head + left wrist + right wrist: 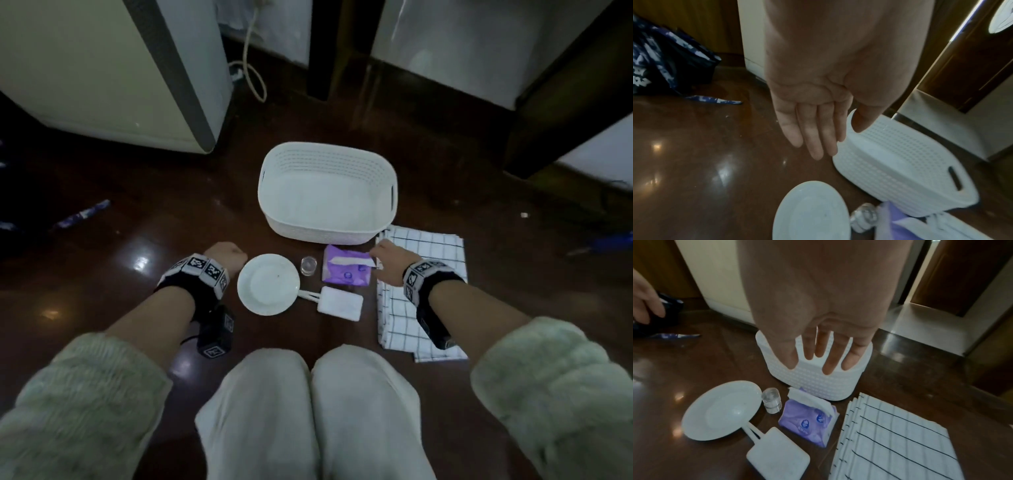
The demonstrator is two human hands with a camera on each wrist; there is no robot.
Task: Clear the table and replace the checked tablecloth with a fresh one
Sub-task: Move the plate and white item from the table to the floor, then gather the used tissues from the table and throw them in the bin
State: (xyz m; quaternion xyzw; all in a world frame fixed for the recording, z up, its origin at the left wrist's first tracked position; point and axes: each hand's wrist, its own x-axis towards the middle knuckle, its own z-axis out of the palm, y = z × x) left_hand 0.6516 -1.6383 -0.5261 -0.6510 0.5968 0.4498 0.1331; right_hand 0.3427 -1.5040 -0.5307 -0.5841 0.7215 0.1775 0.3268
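Nearest the wearer, two knees in pale trousers, bent at the edge of a dark, glossy brown surface. Just beyond them, a white rectangular device with a looped cord, its loop touching the rim of a round white plate. Left hand: held above the surface just left of the plate, fingers straight and together, holding nothing. Right of the plate, a small clear glass, upright, standing apart from its neighbours. Next right, a purple tissue pack, one white sheet drawn up through its top. Right hand: poised over the gap between tissue pack and cloth, fingers spread and extended, holding nothing; whether it touches the pack cannot be told. Far right, the checked tablecloth, white with thin dark lines, folded flat in several layers and lying on the surface, its far corner at the foot of the basket. Behind the row, a white perforated plastic basket with slot handles, nothing visible in it, apparently stationed within reach as the receptacle for the small items. Judged stage: clearing not yet begun; plate, glass, tissues and device all lie loose, gathered close, likely for quick transfer. Farthest, a cream appliance cabinet, dark wooden legs, a pale cable.
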